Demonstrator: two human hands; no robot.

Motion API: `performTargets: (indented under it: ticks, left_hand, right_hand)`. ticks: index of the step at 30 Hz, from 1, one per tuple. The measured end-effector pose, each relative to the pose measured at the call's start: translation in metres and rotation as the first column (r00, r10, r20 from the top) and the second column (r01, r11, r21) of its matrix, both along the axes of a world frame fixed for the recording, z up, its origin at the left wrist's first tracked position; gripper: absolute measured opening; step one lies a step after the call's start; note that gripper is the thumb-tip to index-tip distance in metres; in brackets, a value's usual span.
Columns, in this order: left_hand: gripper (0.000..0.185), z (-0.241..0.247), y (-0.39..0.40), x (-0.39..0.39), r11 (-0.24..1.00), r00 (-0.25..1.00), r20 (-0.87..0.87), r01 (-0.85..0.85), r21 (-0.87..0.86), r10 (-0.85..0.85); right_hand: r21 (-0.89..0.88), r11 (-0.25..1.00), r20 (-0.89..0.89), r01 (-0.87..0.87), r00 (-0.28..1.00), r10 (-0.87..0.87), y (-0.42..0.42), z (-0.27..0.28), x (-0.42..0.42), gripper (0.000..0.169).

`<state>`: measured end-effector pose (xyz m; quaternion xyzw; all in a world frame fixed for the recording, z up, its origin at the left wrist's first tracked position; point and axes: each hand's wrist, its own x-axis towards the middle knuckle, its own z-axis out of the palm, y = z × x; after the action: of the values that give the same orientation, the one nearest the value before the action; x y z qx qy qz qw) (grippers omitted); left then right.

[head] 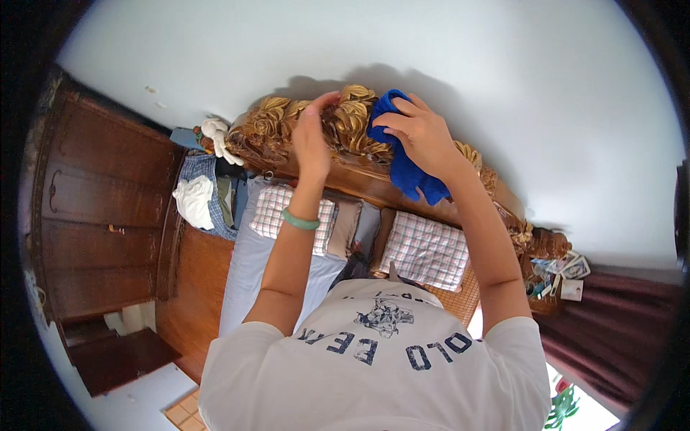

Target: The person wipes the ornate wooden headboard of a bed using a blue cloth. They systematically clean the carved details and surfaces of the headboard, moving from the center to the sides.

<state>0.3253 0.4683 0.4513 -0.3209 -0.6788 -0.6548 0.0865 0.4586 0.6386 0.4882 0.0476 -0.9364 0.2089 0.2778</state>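
A carved wooden headboard (345,121) with gilded flowers and leaves stands before me against the wall. My right hand (423,134) is closed around a blue cloth (412,172). The cloth's upper part is bunched under the fingers, beside the tall central carving, and its loose end hangs down over the headboard's lower rail. My left hand (314,137), slightly blurred, is raised at the carving left of centre, thumb apart from the fingers and nothing visible in it. Whether its fingertips touch the wood cannot be made out. A green bangle (300,220) circles the left wrist.
Below lies a bed with a pale blue sheet (240,285), checked pillows (426,248) and a woven mat (458,301). Clothes (194,202) and a white plush toy (218,137) sit at left, near a dark wooden wardrobe (108,204). Small items (555,275) crowd the right side by a maroon curtain (604,323).
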Motion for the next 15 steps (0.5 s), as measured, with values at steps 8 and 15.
performTargets:
  ticks: [8,15]
  left_hand:
    - [0.06,-0.027,0.029,0.005,0.891,0.821,-0.423,-0.449,-0.064,0.383]
    - [0.053,-0.034,0.027,0.002,0.892,0.785,-0.473,-0.451,0.005,0.4]
  right_hand:
    - [-0.07,0.997,-0.02,0.017,1.0,-0.019,0.018,-0.008,-0.009,0.021]
    - [-0.468,0.88,-0.28,-0.082,0.958,-0.06,-0.021,-0.002,-0.016,0.022]
